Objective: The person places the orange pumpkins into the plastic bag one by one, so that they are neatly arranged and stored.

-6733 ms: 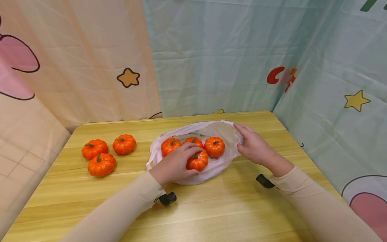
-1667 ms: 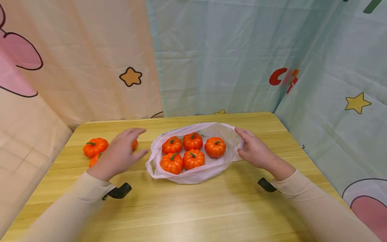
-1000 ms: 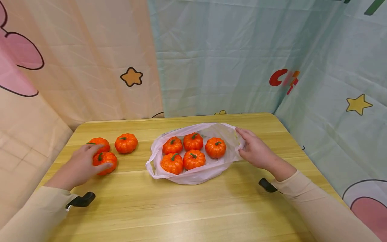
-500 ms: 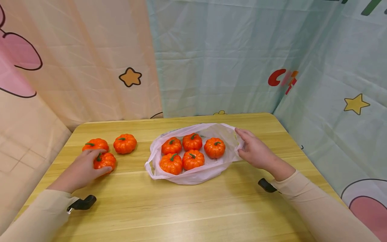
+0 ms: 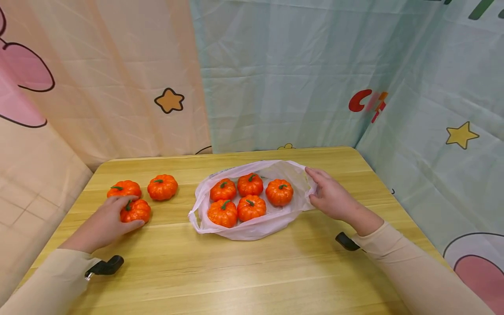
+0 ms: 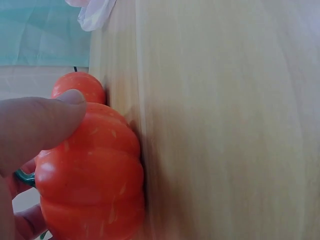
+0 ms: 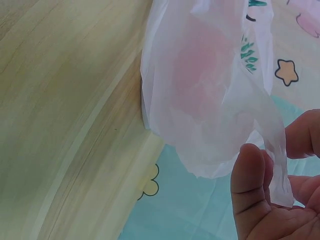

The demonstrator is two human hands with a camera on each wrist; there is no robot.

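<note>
Desk: long far edge, you work from the near side. White bag sits mid-desk, mouth up, long axis roughly along the far edge. Five pumpkins in it, with a gap at its near right.

Your right hand is at the bag's right end, fingers pinching the rim plastic; that end is lifted a bit. It's well apart from the loose pumpkins.

Your left hand is the near one. It's over toward the desk's left edge, fingers grasping the nearest loose pumpkin: thumb along the side facing you, other fingers on the far side. It looks seated on the desk, not lifted.

Key relation: from the left fingers, the bag lies straight toward the desk's right edge, bare desk between. That line meets the bag's left end, where a handle loop sticks out; I'd judge that the snag point.

Grasped pumpkin is squat, no real long axis. Back pumpkin is just behind it, toward the far left corner; third pumpkin is nearer the bag. Green stem sits between your thumb and fingers.
</note>
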